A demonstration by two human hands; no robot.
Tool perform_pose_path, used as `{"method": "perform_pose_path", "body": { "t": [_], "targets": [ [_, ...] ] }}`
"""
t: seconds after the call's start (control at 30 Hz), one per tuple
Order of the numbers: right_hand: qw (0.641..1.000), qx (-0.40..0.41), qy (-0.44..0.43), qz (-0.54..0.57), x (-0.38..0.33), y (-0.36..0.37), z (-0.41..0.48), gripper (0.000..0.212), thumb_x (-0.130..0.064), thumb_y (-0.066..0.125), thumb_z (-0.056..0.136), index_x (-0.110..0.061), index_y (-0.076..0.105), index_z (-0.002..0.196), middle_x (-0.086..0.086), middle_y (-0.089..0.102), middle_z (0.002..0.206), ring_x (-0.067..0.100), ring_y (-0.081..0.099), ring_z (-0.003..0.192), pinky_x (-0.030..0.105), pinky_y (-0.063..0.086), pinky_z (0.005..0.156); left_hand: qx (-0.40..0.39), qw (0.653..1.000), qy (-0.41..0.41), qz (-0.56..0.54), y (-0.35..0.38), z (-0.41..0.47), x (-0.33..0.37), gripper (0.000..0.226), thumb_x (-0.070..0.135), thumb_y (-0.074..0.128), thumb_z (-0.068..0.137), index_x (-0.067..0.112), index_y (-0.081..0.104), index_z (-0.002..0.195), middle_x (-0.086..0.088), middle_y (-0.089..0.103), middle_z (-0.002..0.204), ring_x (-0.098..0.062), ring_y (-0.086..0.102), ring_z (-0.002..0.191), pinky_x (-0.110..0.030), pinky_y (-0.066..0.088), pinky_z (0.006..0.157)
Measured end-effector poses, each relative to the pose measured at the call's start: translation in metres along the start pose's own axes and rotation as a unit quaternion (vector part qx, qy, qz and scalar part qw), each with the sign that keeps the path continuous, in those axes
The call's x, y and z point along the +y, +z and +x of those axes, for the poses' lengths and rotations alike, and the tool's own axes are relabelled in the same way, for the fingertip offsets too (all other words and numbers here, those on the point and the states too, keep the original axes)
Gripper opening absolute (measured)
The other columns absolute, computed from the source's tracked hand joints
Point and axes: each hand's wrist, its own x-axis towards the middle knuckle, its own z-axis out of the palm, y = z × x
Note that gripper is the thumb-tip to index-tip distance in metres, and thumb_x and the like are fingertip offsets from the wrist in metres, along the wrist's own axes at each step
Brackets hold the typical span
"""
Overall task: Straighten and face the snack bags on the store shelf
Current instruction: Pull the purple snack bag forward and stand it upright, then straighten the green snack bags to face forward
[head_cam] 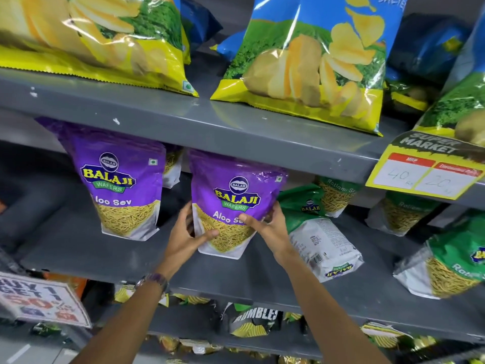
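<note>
A purple Aloo Sev bag stands upright on the grey middle shelf, its front facing me. My left hand grips its lower left side, thumb across the front. My right hand grips its lower right edge, thumb on the label. A second purple Aloo Sev bag stands upright to the left, apart from the held one. Just right of my right hand a green Ratlami Sev bag lies tipped over with its white back showing.
More green Ratlami Sev bags stand and lean at the right. Large yellow-and-blue chip bags sit on the upper shelf, whose edge carries a yellow price tag. Black-and-yellow bags fill the lower shelf, beside an offer sign.
</note>
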Motion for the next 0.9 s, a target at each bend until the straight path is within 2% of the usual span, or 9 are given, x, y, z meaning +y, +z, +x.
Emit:
{"method": "perform_pose_path", "body": {
  "t": [0.1, 0.2, 0.3, 0.37, 0.47, 0.57, 0.7, 0.8, 0.9],
  "targets": [
    [0.999, 0.022, -0.016, -0.042, -0.008, -0.037, 0.001, 0.049, -0.005, 0.08, 0.068, -0.015, 0.051, 0.107, 0.006, 0.066, 0.105, 0.007, 0.066, 0.089, 0.018, 0.053, 0.076, 0.182, 0.983, 0.021, 0.03, 0.019, -0.029, -0.005, 0.072, 0.018, 0.083, 0.066, 0.015, 0.042, 0.125, -0.006, 0.047, 0.129, -0.012, 0.054, 0.111, -0.019, 0.041, 0.095],
    [0.964, 0.196, -0.022, -0.18, -0.01, -0.105, 0.009, 0.039, -0.019, 0.077, 0.075, -0.011, 0.055, 0.106, 0.005, 0.067, 0.101, 0.017, 0.066, 0.095, 0.026, 0.049, 0.076, 0.275, 0.961, 0.02, 0.023, 0.076, -0.076, -0.008, 0.041, 0.029, 0.076, 0.071, 0.027, 0.045, 0.097, -0.003, 0.053, 0.092, -0.007, 0.055, 0.076, -0.005, 0.041, 0.069],
    [0.884, 0.256, 0.13, -0.369, -0.001, -0.179, 0.014, 0.052, -0.041, 0.068, 0.079, -0.008, 0.052, 0.116, 0.02, 0.061, 0.118, 0.039, 0.057, 0.11, 0.043, 0.046, 0.087, 0.165, 0.979, -0.103, -0.065, 0.153, -0.087, -0.011, 0.028, 0.011, 0.071, 0.079, 0.022, 0.047, 0.089, -0.004, 0.057, 0.086, -0.012, 0.057, 0.077, -0.015, 0.046, 0.072],
    [0.895, 0.177, 0.223, -0.344, 0.004, -0.209, 0.012, 0.056, -0.043, 0.067, 0.08, -0.007, 0.052, 0.121, 0.014, 0.062, 0.118, 0.037, 0.057, 0.108, 0.041, 0.045, 0.088, 0.065, 0.971, -0.213, -0.084, 0.198, -0.072, -0.007, 0.022, 0.014, 0.067, 0.083, 0.015, 0.049, 0.096, -0.005, 0.056, 0.096, -0.02, 0.053, 0.092, -0.035, 0.047, 0.085],
    [0.918, 0.023, 0.293, -0.268, 0.01, -0.228, -0.001, 0.055, -0.059, 0.073, 0.064, -0.015, 0.061, 0.094, -0.003, 0.068, 0.065, 0.017, 0.052, 0.063, 0.03, 0.045, 0.063, 0.01, 0.95, -0.304, -0.065, 0.232, -0.04, 0.001, 0.017, 0.025, 0.064, 0.086, 0.012, 0.053, 0.09, -0.002, 0.049, 0.087, -0.013, 0.052, 0.085, -0.038, 0.046, 0.081],
    [0.95, 0.007, 0.233, -0.209, 0.028, -0.241, -0.015, 0.056, -0.043, 0.08, 0.064, -0.012, 0.062, 0.107, 0.001, 0.074, 0.088, 0.013, 0.058, 0.057, 0.022, 0.046, 0.054, -0.013, 0.95, -0.298, -0.097, 0.238, -0.027, -0.003, 0.024, 0.026, 0.064, 0.085, 0.017, 0.051, 0.067, 0.0, 0.049, 0.063, -0.008, 0.052, 0.056, -0.028, 0.036, 0.057],
    [0.981, 0.006, 0.184, -0.068, 0.058, -0.257, -0.047, 0.057, -0.027, 0.084, 0.062, -0.014, 0.062, 0.113, 0.004, 0.07, 0.11, 0.019, 0.066, 0.104, 0.024, 0.052, 0.08, -0.035, 0.957, -0.243, -0.155, 0.242, -0.037, -0.013, 0.031, 0.016, 0.069, 0.081, 0.007, 0.062, 0.11, -0.009, 0.072, 0.105, -0.021, 0.067, 0.093, -0.029, 0.054, 0.073],
    [0.986, -0.006, 0.165, -0.021, 0.062, -0.27, -0.058, 0.07, -0.031, 0.091, 0.05, -0.02, 0.057, 0.111, 0.005, 0.069, 0.114, 0.021, 0.066, 0.105, 0.031, 0.054, 0.08, -0.018, 0.986, -0.142, -0.087, 0.249, -0.038, -0.006, 0.058, 0.005, 0.077, 0.072, 0.009, 0.051, 0.123, -0.011, 0.067, 0.117, -0.023, 0.065, 0.105, -0.038, 0.053, 0.09],
    [0.993, 0.004, 0.122, -0.007, 0.046, -0.283, -0.043, 0.081, -0.014, 0.09, 0.048, -0.01, 0.048, 0.117, 0.009, 0.067, 0.116, 0.026, 0.064, 0.108, 0.045, 0.052, 0.09, -0.077, 0.994, -0.065, -0.048, 0.259, -0.024, 0.008, 0.069, 0.005, 0.084, 0.061, 0.03, 0.049, 0.115, 0.007, 0.065, 0.115, -0.004, 0.066, 0.1, -0.021, 0.055, 0.079]
  ]
}}
